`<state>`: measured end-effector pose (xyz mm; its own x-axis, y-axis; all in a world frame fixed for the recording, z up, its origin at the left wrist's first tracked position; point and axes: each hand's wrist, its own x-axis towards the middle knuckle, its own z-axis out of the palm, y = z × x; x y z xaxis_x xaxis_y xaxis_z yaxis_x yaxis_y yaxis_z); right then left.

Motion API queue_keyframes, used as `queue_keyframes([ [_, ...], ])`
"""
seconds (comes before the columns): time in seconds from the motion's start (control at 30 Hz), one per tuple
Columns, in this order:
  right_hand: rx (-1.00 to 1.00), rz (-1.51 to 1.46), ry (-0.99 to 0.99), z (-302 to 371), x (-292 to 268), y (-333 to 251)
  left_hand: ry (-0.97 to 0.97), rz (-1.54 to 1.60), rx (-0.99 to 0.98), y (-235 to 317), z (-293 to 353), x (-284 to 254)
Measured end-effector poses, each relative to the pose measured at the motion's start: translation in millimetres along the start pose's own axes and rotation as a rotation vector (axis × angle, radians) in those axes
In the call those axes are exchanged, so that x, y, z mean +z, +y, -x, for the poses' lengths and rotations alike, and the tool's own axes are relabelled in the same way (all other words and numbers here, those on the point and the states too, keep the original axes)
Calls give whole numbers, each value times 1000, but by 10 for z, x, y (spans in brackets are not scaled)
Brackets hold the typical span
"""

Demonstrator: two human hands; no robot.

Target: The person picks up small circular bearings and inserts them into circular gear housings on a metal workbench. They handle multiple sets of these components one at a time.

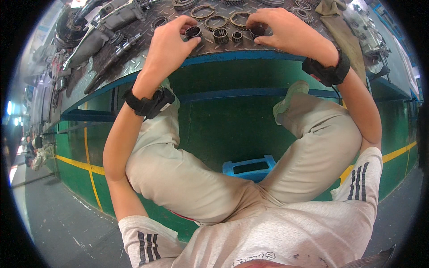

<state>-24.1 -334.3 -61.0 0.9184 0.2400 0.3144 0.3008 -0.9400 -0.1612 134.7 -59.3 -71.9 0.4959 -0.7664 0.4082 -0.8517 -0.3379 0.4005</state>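
Note:
At the table's front edge, my left hand [170,45] pinches a dark needle roller bearing [193,32] between thumb and fingers. To its right, my right hand [288,32] has its thumb and fingers closed round another dark ring-shaped bearing [257,31], partly hidden by the fingers. Between the hands stand a caged needle bearing [220,35] and a smaller one [237,36]. Just beyond them lie brass-coloured synchronizer rings [216,22], one of them [239,19] near my right fingertips. Black bands circle both wrists.
A metal shaft [120,50] and a grey gearbox housing [100,31] lie on the left of the patterned metal table [208,47]. Gears [304,15] and an olive cloth [338,33] are at the right. Below the blue table edge [241,55], a blue plastic stool [249,167] shows between my legs.

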Motion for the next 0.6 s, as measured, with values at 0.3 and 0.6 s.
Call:
queue_keyframes([
  [0.3,-303,-212,210,-24,208,2,63,-60,255,207,-36,166],
  [0.6,-21,128,-36,-103,-404,-212,220,-68,309,88,-122,-164],
])
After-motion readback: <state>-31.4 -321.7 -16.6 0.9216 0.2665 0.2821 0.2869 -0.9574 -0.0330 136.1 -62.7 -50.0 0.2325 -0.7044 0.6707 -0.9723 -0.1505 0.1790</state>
